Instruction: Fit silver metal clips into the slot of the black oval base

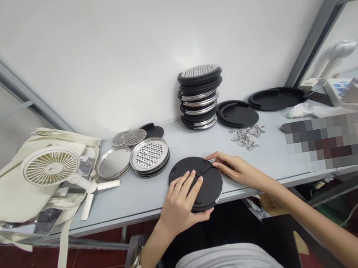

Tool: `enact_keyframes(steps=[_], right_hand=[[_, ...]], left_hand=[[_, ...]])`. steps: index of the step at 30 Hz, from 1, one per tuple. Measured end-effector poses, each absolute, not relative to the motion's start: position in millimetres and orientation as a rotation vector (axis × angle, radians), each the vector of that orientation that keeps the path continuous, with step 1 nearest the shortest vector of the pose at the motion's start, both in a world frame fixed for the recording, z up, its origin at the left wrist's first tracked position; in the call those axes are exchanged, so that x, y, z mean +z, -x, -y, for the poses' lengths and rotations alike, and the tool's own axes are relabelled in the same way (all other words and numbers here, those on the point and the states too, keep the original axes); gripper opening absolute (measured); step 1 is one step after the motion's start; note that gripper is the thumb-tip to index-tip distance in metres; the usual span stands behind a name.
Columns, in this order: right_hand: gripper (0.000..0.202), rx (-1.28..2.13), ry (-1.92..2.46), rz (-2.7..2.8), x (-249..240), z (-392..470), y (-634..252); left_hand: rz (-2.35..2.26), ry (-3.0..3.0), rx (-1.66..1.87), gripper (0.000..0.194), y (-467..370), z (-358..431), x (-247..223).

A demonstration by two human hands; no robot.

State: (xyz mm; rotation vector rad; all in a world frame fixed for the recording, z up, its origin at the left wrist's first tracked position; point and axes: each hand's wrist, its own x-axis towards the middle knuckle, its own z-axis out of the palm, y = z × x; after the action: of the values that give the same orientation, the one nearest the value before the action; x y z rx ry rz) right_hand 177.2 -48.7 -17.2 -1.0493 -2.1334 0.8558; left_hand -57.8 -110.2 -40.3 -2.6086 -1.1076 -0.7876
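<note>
A black round disc [184,167], with a silvery rim showing at its lower right, lies at the table's front edge. My left hand [182,199] holds it, fingers spread across the top and thumb along the near edge. At the disc's upper right, my right hand [234,168] pinches a small metal ring [208,161] between thumb and fingers. Just left of the disc sits a pile of round metal graters [150,154]. More small wire pieces [247,136] lie in a loose heap beyond my right hand.
At the back rises a tall stack of black holders and graters [199,99]. Black round trays [239,114] lie beside it. Smooth metal discs [113,162], a white handheld fan [51,165] and a cream bag [11,187] occupy the left. Clutter and a blurred patch cover the right.
</note>
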Motion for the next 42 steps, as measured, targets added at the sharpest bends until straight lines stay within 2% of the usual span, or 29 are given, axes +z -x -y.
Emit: enact_keyframes(steps=[42], right_hand=[[0.033,0.82,1.096,2.134,-19.7,48.0,-177.6]], left_hand=[[1.087,2.618,-0.798,0.064,57.5,110.2,-38.5]])
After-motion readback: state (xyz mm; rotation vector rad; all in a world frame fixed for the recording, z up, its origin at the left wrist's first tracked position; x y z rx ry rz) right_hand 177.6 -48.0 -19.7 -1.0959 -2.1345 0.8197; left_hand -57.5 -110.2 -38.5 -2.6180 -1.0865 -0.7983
